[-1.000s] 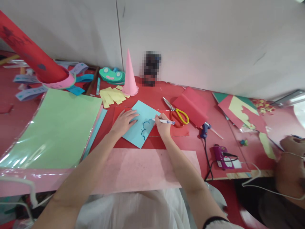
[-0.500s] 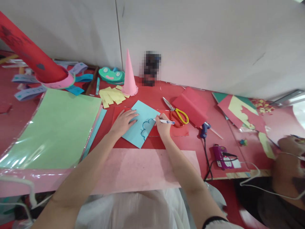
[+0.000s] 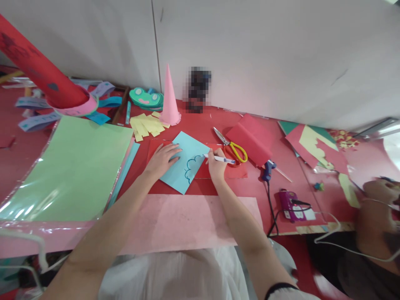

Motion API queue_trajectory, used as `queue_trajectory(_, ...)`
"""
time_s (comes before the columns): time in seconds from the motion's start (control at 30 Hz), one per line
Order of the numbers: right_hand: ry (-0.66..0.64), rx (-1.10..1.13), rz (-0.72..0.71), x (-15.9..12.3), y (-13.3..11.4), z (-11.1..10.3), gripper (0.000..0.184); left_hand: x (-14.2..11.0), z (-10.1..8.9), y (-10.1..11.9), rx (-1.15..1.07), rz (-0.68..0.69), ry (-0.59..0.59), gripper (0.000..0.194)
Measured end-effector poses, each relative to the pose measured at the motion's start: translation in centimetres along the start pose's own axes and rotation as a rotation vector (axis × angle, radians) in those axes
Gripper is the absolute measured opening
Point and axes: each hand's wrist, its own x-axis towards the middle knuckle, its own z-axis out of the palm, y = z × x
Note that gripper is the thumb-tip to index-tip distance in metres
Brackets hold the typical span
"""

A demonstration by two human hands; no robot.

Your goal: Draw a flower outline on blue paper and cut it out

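A light blue sheet of paper (image 3: 179, 154) lies at an angle in front of me, with a dark scalloped line drawn across its right part. On its left edge my left hand (image 3: 163, 160) rests flat, fingers spread. My right hand (image 3: 216, 166) pinches a white marker (image 3: 222, 158) with a blue end, its tip at the paper's right edge. Whether the tip touches the paper I cannot tell. Under the blue sheet is red paper (image 3: 203, 171). Just beyond my right hand lie scissors (image 3: 238, 151) with yellow handles.
Left is a plastic-wrapped stack of green paper (image 3: 71, 166). A pink paper cone (image 3: 169, 102), yellow strips (image 3: 148, 126) and green frog cutouts (image 3: 146, 99) stand behind. To the right are a glue gun (image 3: 268, 170), a purple power strip (image 3: 291, 205) and a co-worker's hand (image 3: 383, 191).
My right hand and the marker have shifted slightly right, away from the end of the drawn line. My left hand and the blue paper have stayed put.
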Motion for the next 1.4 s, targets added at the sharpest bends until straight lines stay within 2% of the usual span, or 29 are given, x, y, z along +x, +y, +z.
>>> queue_trajectory(0.13, 0.07, 0.043, -0.024, 0.3, 0.2, -0.3, 0.032, 0.0, 0.1, 0.0, 0.001, 0.008, 0.013, 0.031)
queue_trajectory(0.27, 0.079, 0.013, -0.132, 0.5, 0.6, -0.8, 0.025, -0.2, 0.1, 0.4, 0.044, -0.013, 0.0, 0.032)
queue_trajectory(0.43, -0.097, -0.196, -0.265, 0.7, 1.6, -1.2, 0.024, -0.4, 0.1, 1.1, 0.105, -0.019, 0.004, 0.035)
queue_trajectory(0.6, -0.255, -0.347, -0.367, 1.3, 2.4, -1.0, 0.028, -0.5, -0.4, 1.6, 0.132, 0.002, 0.077, 0.034)
queue_trajectory(0.8, -0.459, -0.343, -0.407, 2.5, 2.9, -2.1, 0.026, -0.3, -0.8, 1.6, 0.1, -0.006, 0.172, 0.032)
queue_trajectory(0.93, -0.523, -0.306, -0.443, 2.9, 2.6, -2.6, 0.025, -0.1, -0.3, 1.3, 0.086, 0.032, 0.087, 0.037)
queue_trajectory(1.03, -0.474, -0.225, -0.42, 2.8, 2.3, -2.6, 0.029, 0.0, 0.1, 1.1, 0.14, 0.014, -0.027, 0.042)
queue_trajectory(1.13, -0.326, -0.066, -0.336, 2.6, 2.0, -2.6, 0.032, 0.0, 0.2, 1.2, 0.186, -0.019, -0.08, 0.044)
queue_trajectory(1.27, -0.12, 0.141, -0.188, 2.5, 1.7, -2.4, 0.035, -0.2, -0.2, 1.6, 0.219, -0.059, -0.05, 0.045)
queue_trajectory(1.4, -0.043, 0.139, -0.057, 2.5, 1.4, -2.4, 0.038, -0.5, -0.8, 2.1, 0.242, -0.082, 0.035, 0.039)
